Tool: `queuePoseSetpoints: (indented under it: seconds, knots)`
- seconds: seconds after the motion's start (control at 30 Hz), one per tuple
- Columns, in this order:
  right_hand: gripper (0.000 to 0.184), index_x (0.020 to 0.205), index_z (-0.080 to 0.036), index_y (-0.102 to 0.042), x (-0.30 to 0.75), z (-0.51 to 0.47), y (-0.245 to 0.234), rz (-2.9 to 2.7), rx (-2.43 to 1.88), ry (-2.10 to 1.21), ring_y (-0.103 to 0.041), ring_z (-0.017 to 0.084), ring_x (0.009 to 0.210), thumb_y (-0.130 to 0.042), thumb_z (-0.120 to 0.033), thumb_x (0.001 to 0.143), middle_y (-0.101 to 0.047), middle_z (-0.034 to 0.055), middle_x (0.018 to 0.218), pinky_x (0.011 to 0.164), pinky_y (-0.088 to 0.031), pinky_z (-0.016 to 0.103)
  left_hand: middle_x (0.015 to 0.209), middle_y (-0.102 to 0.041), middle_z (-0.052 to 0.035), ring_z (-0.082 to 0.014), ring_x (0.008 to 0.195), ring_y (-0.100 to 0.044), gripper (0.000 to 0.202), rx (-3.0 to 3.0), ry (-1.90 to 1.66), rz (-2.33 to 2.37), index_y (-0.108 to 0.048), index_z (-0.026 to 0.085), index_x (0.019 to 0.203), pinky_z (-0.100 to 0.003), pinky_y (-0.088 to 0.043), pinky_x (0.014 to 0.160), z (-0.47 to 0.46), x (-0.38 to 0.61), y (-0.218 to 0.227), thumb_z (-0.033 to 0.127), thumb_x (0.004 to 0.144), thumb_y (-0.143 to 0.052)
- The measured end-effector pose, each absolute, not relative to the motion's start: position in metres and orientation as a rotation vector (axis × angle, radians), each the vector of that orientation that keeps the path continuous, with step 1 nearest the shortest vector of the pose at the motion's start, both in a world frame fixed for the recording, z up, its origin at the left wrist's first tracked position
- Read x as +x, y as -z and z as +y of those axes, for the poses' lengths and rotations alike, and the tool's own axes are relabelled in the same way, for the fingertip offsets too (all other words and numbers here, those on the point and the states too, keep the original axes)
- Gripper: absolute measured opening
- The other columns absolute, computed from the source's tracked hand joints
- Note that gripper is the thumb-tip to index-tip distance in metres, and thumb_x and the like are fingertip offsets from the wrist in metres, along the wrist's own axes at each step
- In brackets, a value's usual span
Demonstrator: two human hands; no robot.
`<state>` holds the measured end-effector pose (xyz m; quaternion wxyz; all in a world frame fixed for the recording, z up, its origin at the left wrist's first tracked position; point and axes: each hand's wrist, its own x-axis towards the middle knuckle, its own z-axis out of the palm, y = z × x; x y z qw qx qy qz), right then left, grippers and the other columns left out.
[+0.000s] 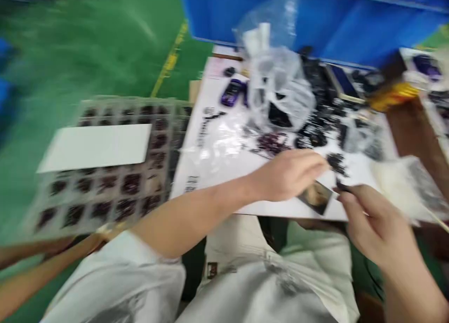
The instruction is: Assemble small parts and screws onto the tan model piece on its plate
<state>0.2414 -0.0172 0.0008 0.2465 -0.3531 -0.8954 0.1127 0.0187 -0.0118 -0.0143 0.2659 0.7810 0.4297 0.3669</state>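
My right hand (375, 215) pinches a small dark piece (343, 186) between thumb and finger; its kind is too blurred to tell. To its left my left hand (293, 173) hovers over the white table (196, 173), fingers pressed together and pointing right. Whatever those fingers hold, if anything, is hidden. Just beyond both hands lies a small heap of black parts (336, 164). Under my left hand is a card with a brownish picture (315, 197), partly covered. A pile of dark red parts (271, 143) lies behind my left wrist.
White plastic bags (280, 89) and many black parts crowd the table's back, beside a purple toy car (231, 93). At left, a compartment tray (131, 211) of dark parts carries a white board (98, 146). Another person's hands (101, 236) touch its near edge. A blue bin (315, 24) stands behind.
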Motion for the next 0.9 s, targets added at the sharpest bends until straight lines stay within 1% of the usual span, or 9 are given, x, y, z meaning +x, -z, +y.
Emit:
queuePoseSetpoints:
  seconds: [0.03,0.07,0.13,0.23,0.4,0.53,0.67,0.8,0.9]
  knots:
    - [0.017,0.105,-0.026,-0.068,0.253,-0.021,0.001,-2.428,-1.066,-0.276,-0.066,0.020,0.075,-0.052,-0.022,0.107,-0.065,0.0049,0.085,0.062,-0.053,0.035,0.113,-0.075,-0.0069,-0.0162,0.109,-0.070,0.033,2.066,-1.067,1.051,-0.069,0.016,0.114,-0.027,-0.055,0.104,-0.006,0.021,0.020,0.026,0.113,-0.038]
    - [0.014,0.106,-0.025,-0.068,0.262,-0.023,0.004,-2.406,-1.126,-0.259,-0.067,0.021,0.078,-0.054,-0.021,0.106,-0.067,0.0053,0.087,0.065,-0.054,0.036,0.112,-0.075,-0.0079,-0.0180,0.107,-0.070,0.030,2.010,-1.089,1.002,-0.069,0.016,0.113,-0.030,-0.056,0.102,-0.001,0.020,0.025,0.027,0.112,-0.041]
    - [0.011,0.109,-0.023,-0.069,0.269,-0.023,0.010,-2.368,-1.169,-0.240,-0.069,0.021,0.085,-0.060,-0.020,0.103,-0.070,0.0057,0.094,0.071,-0.056,0.035,0.112,-0.074,-0.0084,-0.0194,0.107,-0.070,0.027,1.984,-1.079,0.966,-0.067,0.017,0.114,-0.033,-0.056,0.101,0.004,0.018,0.033,0.027,0.111,-0.042]
    - [0.010,0.108,-0.022,-0.070,0.270,-0.022,0.019,-2.323,-1.173,-0.243,-0.070,0.020,0.086,-0.064,-0.019,0.101,-0.071,0.0048,0.095,0.071,-0.056,0.033,0.121,-0.073,-0.0102,-0.0209,0.116,-0.068,0.025,2.069,-0.987,0.945,-0.065,0.015,0.121,-0.035,-0.053,0.106,0.002,0.018,0.037,0.022,0.108,-0.045]
    - [0.008,0.099,-0.022,-0.070,0.269,-0.026,0.028,-2.278,-1.267,-0.378,-0.068,0.021,0.082,-0.062,-0.021,0.101,-0.067,0.0043,0.086,0.069,-0.057,0.036,0.134,-0.069,-0.0145,-0.0260,0.127,-0.064,0.031,2.286,-0.780,0.937,-0.062,0.014,0.132,-0.042,-0.050,0.111,0.000,0.023,0.044,0.020,0.105,-0.047]
    - [0.010,0.099,-0.022,-0.070,0.268,-0.028,0.033,-2.247,-1.314,-0.447,-0.067,0.022,0.083,-0.061,-0.023,0.101,-0.066,0.0051,0.086,0.069,-0.058,0.037,0.136,-0.069,-0.0137,-0.0267,0.130,-0.062,0.033,2.379,-0.680,0.905,-0.062,0.014,0.134,-0.042,-0.048,0.113,0.002,0.022,0.047,0.020,0.102,-0.055]
    - [0.011,0.097,-0.022,-0.069,0.268,-0.026,0.033,-2.278,-1.301,-0.415,-0.065,0.022,0.081,-0.060,-0.023,0.102,-0.065,0.0052,0.085,0.065,-0.055,0.035,0.135,-0.068,-0.0126,-0.0264,0.127,-0.062,0.031,2.402,-0.658,0.878,-0.065,0.014,0.132,-0.041,-0.047,0.113,0.002,0.022,0.046,0.023,0.102,-0.060]
    - [0.012,0.098,-0.022,-0.068,0.271,-0.022,0.032,-2.319,-1.307,-0.378,-0.064,0.022,0.080,-0.057,-0.022,0.103,-0.064,0.0056,0.086,0.064,-0.053,0.036,0.133,-0.067,-0.0118,-0.0263,0.124,-0.062,0.034,2.407,-0.640,0.877,-0.066,0.015,0.135,-0.041,-0.047,0.109,0.002,0.023,0.046,0.024,0.102,-0.062]
    - [0.013,0.099,-0.021,-0.068,0.274,-0.021,0.033,-2.356,-1.293,-0.340,-0.064,0.022,0.081,-0.056,-0.021,0.103,-0.064,0.0057,0.086,0.065,-0.052,0.035,0.134,-0.067,-0.0118,-0.0269,0.124,-0.061,0.036,2.413,-0.629,0.884,-0.066,0.016,0.135,-0.041,-0.047,0.109,0.003,0.023,0.049,0.025,0.100,-0.064]
